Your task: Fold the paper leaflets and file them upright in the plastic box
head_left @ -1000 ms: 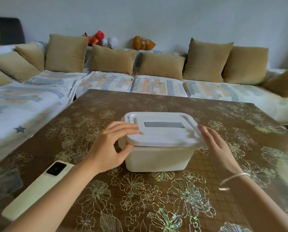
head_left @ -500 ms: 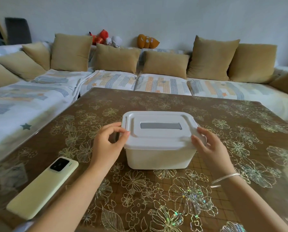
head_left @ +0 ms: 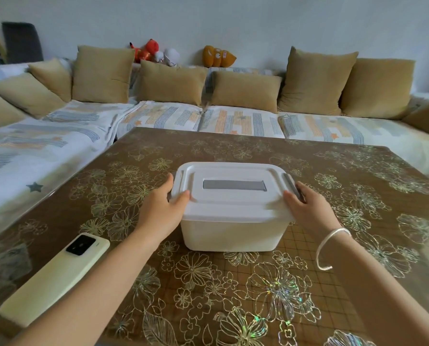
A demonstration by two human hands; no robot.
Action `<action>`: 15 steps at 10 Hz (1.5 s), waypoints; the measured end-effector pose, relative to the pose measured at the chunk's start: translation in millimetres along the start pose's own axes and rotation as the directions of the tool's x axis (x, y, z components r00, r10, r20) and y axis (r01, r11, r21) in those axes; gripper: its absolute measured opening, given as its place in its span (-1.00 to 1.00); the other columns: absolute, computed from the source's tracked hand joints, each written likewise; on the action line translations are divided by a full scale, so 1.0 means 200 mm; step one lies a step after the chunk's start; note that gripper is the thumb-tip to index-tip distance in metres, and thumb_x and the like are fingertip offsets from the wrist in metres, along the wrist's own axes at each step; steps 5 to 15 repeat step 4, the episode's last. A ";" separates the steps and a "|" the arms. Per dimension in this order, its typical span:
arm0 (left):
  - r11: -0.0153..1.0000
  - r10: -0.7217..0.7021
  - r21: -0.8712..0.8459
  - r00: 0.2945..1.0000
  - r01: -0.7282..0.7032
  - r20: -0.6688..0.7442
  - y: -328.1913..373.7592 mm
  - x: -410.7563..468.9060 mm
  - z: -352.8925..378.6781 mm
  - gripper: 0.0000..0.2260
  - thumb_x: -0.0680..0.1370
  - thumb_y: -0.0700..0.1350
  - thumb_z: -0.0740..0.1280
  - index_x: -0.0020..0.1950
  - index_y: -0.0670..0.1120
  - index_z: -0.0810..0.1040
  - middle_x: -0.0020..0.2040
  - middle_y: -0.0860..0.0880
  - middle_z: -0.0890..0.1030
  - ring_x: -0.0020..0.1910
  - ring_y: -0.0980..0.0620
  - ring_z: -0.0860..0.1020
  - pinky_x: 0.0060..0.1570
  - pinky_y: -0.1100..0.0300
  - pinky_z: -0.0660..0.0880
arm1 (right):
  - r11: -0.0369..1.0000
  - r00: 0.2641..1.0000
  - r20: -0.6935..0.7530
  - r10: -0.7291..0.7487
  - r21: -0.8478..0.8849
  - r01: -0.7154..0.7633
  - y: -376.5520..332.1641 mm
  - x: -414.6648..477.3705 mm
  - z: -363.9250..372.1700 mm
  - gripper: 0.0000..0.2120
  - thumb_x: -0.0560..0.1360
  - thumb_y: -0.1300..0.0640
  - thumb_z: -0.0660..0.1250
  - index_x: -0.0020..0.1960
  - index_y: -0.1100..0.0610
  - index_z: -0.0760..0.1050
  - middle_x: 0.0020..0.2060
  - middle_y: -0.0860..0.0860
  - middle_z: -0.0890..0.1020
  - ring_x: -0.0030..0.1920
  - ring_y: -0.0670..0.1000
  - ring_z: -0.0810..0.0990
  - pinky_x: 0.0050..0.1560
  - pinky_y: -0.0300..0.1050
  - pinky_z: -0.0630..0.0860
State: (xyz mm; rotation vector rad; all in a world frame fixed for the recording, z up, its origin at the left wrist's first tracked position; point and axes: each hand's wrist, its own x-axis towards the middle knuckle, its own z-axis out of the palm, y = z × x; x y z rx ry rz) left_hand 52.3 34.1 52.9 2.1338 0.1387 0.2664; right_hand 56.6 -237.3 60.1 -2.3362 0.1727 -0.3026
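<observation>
A white plastic box (head_left: pixel 233 231) stands in the middle of the table with its white lid (head_left: pixel 230 203) on; the lid has a grey handle strip (head_left: pixel 234 185) on top. My left hand (head_left: pixel 162 211) grips the lid's left end, thumb on top and fingers under the rim by the left latch. My right hand (head_left: pixel 308 208) grips the lid's right end at the grey latch (head_left: pixel 291 182), thumb on the lid. No paper leaflets are in view; the box's inside is hidden.
A pale yellow phone (head_left: pixel 56 278) lies face down at the table's near left. The table (head_left: pixel 258 295) has a brown floral cover. A sofa (head_left: pixel 158 116) with tan cushions wraps the far and left sides.
Both hands have closed onto the ends of the lid, thumbs moving onto its top. The view has tilted down slightly and nearer to the box.
</observation>
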 end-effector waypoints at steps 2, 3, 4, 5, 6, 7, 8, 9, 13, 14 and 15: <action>0.970 0.090 0.226 0.996 -0.087 -0.004 0.05 0.01 -0.01 -0.57 0.65 -0.04 0.16 0.54 0.06 0.26 0.33 -0.07 0.53 0.13 -0.08 0.55 -0.01 0.07 0.51 | 0.972 0.998 -0.021 -0.053 -0.228 0.047 -0.03 0.01 -0.01 -0.79 0.59 0.03 0.15 0.09 0.11 0.47 -0.26 0.04 0.60 -0.32 0.08 0.54 -0.33 -0.09 0.46; 0.968 0.089 0.234 0.996 -0.093 0.028 0.03 0.02 0.00 -0.57 0.66 -0.03 0.16 0.54 0.07 0.24 0.36 -0.07 0.50 0.10 -0.08 0.55 -0.03 0.09 0.52 | 0.967 0.999 -0.010 -0.031 -0.254 0.027 -0.02 0.03 0.00 -0.77 0.58 0.01 0.14 0.11 0.10 0.47 -0.24 0.03 0.61 -0.30 0.09 0.56 -0.28 -0.07 0.51; 0.942 0.059 0.324 0.995 -0.081 0.078 0.06 0.06 -0.03 -0.56 0.65 -0.01 0.17 0.54 0.09 0.23 0.49 -0.04 0.34 0.14 -0.12 0.54 0.05 0.05 0.52 | 0.944 1.000 0.015 -0.024 -0.329 0.027 -0.05 0.03 -0.04 -0.68 0.56 -0.07 0.16 0.23 0.07 0.44 -0.09 0.05 0.63 -0.15 0.12 0.59 -0.09 0.02 0.56; 0.942 0.059 0.324 0.995 -0.081 0.078 0.06 0.06 -0.03 -0.56 0.65 -0.01 0.17 0.54 0.09 0.23 0.49 -0.04 0.34 0.14 -0.12 0.54 0.05 0.05 0.52 | 0.944 1.000 0.015 -0.024 -0.329 0.027 -0.05 0.03 -0.04 -0.68 0.56 -0.07 0.16 0.23 0.07 0.44 -0.09 0.05 0.63 -0.15 0.12 0.59 -0.09 0.02 0.56; 0.942 0.059 0.324 0.995 -0.081 0.078 0.06 0.06 -0.03 -0.56 0.65 -0.01 0.17 0.54 0.09 0.23 0.49 -0.04 0.34 0.14 -0.12 0.54 0.05 0.05 0.52 | 0.944 1.000 0.015 -0.024 -0.329 0.027 -0.05 0.03 -0.04 -0.68 0.56 -0.07 0.16 0.23 0.07 0.44 -0.09 0.05 0.63 -0.15 0.12 0.59 -0.09 0.02 0.56; 0.942 0.059 0.324 0.995 -0.081 0.078 0.06 0.06 -0.03 -0.56 0.65 -0.01 0.17 0.54 0.09 0.23 0.49 -0.04 0.34 0.14 -0.12 0.54 0.05 0.05 0.52 | 0.944 1.000 0.015 -0.024 -0.329 0.027 -0.05 0.03 -0.04 -0.68 0.56 -0.07 0.16 0.23 0.07 0.44 -0.09 0.05 0.63 -0.15 0.12 0.59 -0.09 0.02 0.56; 0.942 0.059 0.324 0.995 -0.081 0.078 0.06 0.06 -0.03 -0.56 0.65 -0.01 0.17 0.54 0.09 0.23 0.49 -0.04 0.34 0.14 -0.12 0.54 0.05 0.05 0.52 | 0.944 1.000 0.015 -0.024 -0.329 0.027 -0.05 0.03 -0.04 -0.68 0.56 -0.07 0.16 0.23 0.07 0.44 -0.09 0.05 0.63 -0.15 0.12 0.59 -0.09 0.02 0.56; 0.942 0.059 0.324 0.995 -0.081 0.078 0.06 0.06 -0.03 -0.56 0.65 -0.01 0.17 0.54 0.09 0.23 0.49 -0.04 0.34 0.14 -0.12 0.54 0.05 0.05 0.52 | 0.944 1.000 0.015 -0.024 -0.329 0.027 -0.05 0.03 -0.04 -0.68 0.56 -0.07 0.16 0.23 0.07 0.44 -0.09 0.05 0.63 -0.15 0.12 0.59 -0.09 0.02 0.56; 0.942 0.059 0.324 0.995 -0.081 0.078 0.06 0.06 -0.03 -0.56 0.65 -0.01 0.17 0.54 0.09 0.23 0.49 -0.04 0.34 0.14 -0.12 0.54 0.05 0.05 0.52 | 0.944 1.000 0.015 -0.024 -0.329 0.027 -0.05 0.03 -0.04 -0.68 0.56 -0.07 0.16 0.23 0.07 0.44 -0.09 0.05 0.63 -0.15 0.12 0.59 -0.09 0.02 0.56; 0.942 0.059 0.324 0.995 -0.081 0.078 0.06 0.06 -0.03 -0.56 0.65 -0.01 0.17 0.54 0.09 0.23 0.49 -0.04 0.34 0.14 -0.12 0.54 0.05 0.05 0.52 | 0.944 1.000 0.015 -0.024 -0.329 0.027 -0.05 0.03 -0.04 -0.68 0.56 -0.07 0.16 0.23 0.07 0.44 -0.09 0.05 0.63 -0.15 0.12 0.59 -0.09 0.02 0.56; 0.942 0.059 0.324 0.995 -0.081 0.078 0.06 0.06 -0.03 -0.56 0.65 -0.01 0.17 0.54 0.09 0.23 0.49 -0.04 0.34 0.14 -0.12 0.54 0.05 0.05 0.52 | 0.944 1.000 0.015 -0.024 -0.329 0.027 -0.05 0.03 -0.04 -0.68 0.56 -0.07 0.16 0.23 0.07 0.44 -0.09 0.05 0.63 -0.15 0.12 0.59 -0.09 0.02 0.56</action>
